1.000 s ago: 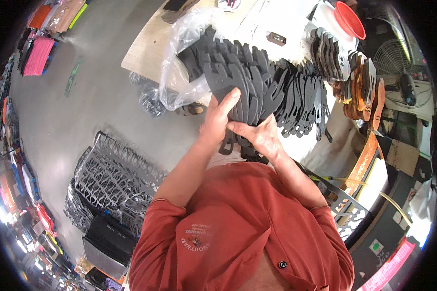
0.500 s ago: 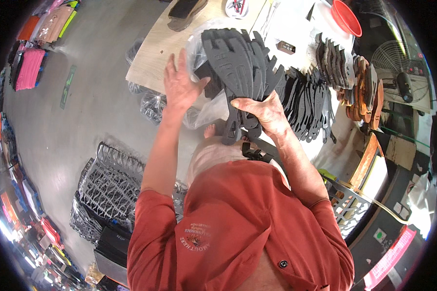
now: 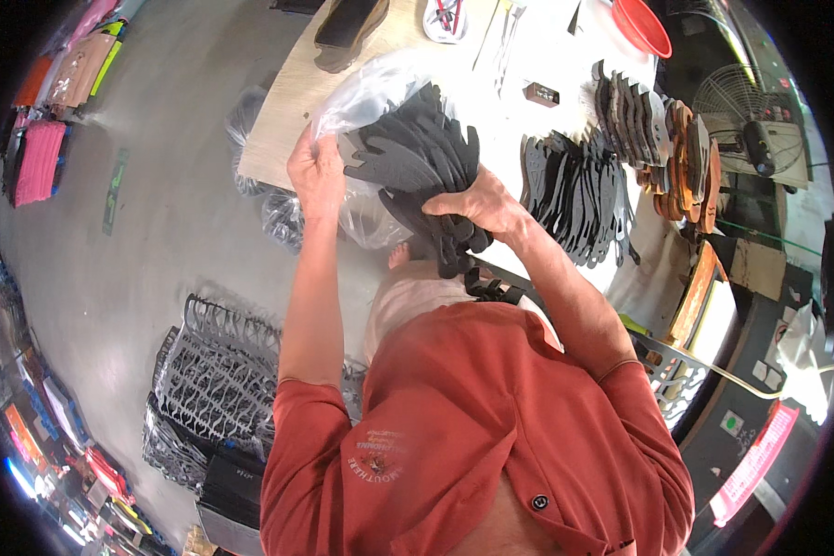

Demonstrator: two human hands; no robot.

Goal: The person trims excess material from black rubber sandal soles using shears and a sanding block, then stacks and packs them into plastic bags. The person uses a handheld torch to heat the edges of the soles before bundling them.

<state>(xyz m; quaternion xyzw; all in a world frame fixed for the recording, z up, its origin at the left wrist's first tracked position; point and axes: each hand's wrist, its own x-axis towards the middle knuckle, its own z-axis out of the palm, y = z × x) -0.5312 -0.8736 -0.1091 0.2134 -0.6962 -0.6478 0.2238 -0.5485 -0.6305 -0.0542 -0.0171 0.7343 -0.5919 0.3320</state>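
Observation:
My right hand [image 3: 480, 202] grips a thick bundle of dark grey flat cut-out pieces [image 3: 422, 148], thumb on top and fingers hidden beneath. The pieces fan out, with slots and rounded lobes at their ends. At the left, my left hand [image 3: 317, 174] is closed on the edge of a clear plastic bag [image 3: 361, 97]. The bag's film lies around and behind the far end of the bundle. How far the pieces reach into the bag I cannot tell.
A pale table [image 3: 283, 120] holds a row of black cut-outs [image 3: 574, 199], brown pieces [image 3: 686, 167], a red bowl [image 3: 641, 28] and a small dark block [image 3: 541, 94]. A fan [image 3: 755, 139] stands at the right. Grey plastic baskets [image 3: 218, 371] sit on the floor at left.
My left hand has gone from spread fingers to grasping the bag's edge. The bundle has tilted to the left and lowered, and the bag film now rises around its far end.

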